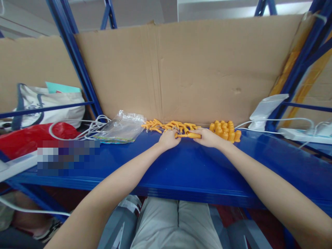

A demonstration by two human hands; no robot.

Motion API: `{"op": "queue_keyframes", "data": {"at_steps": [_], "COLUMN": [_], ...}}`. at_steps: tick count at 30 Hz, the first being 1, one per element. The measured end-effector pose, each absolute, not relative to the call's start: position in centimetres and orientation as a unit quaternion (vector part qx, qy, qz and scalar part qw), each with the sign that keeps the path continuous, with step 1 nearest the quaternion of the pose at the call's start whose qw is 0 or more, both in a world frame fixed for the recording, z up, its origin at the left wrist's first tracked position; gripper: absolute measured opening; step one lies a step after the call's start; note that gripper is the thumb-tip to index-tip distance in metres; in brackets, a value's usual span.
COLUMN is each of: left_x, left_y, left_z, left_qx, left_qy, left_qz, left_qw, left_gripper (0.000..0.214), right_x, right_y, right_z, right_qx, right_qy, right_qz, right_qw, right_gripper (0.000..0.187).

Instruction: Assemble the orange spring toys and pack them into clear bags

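On the blue shelf, an orange plastic piece (191,135) spans the gap between my two hands. My left hand (168,140) has its fingers closed at the slim left end of it. Closed around the thicker right end is my right hand (209,137). Just behind the hands lies a row of orange branched plastic pieces (155,125), with small metal chains showing among them. Beside my right hand stands a tight group of several rounded orange pieces (223,129). Fine detail of the held piece is too small to make out.
Clear plastic bags (121,128) lie left of the orange pieces, near white cables (97,121). Cardboard (207,69) walls the back. A red bag (62,130), a canvas tote (59,107) and a white power strip (306,135) sit toward the sides. Another person's leg shows lower left.
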State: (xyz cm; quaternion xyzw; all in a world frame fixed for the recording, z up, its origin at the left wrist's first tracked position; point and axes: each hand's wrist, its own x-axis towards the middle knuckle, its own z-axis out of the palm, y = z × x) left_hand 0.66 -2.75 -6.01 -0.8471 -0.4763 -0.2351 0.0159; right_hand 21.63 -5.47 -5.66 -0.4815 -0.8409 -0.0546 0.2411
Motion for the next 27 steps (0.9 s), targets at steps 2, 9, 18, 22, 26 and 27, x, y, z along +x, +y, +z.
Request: {"op": "queue_keyframes", "data": {"at_steps": [2,9,18,22,26,27], "left_x": [0.6,0.3,0.0,-0.1,0.0,0.0], "left_y": [-3.0,-3.3,-2.4,-2.6,-2.9,-2.9], "left_z": [-5.7,-4.9,-5.4,-5.4,-5.3,-5.2], "left_qx": [-0.853,-0.844,-0.851,-0.855,-0.86,-0.863], "left_qy": [-0.465,-0.474,-0.44,-0.436,-0.43,-0.427], "left_qz": [-0.235,-0.251,-0.284,-0.28,-0.273,-0.271], "left_qw": [0.013,-0.006,-0.032,-0.013,0.02,0.024], "left_gripper": [0.033,0.029,0.022,0.02,0.025,0.025], "right_x": [22.1,23.2,22.8,22.7,23.0,23.1], "right_y": [-4.8,-3.8,-4.2,-4.3,-4.1,-4.1], "right_z": [-6.1,-6.8,-6.6,-6.7,-6.6,-6.6], "right_qx": [-0.46,-0.411,-0.407,-0.406,-0.417,-0.421], "right_qy": [-0.847,-0.864,-0.868,-0.865,-0.858,-0.855], "right_qz": [-0.06,-0.058,-0.013,0.003,0.045,0.061], "right_qw": [0.26,0.284,0.283,0.296,0.297,0.295], "right_gripper": [0.038,0.042,0.044,0.042,0.039,0.039]}}
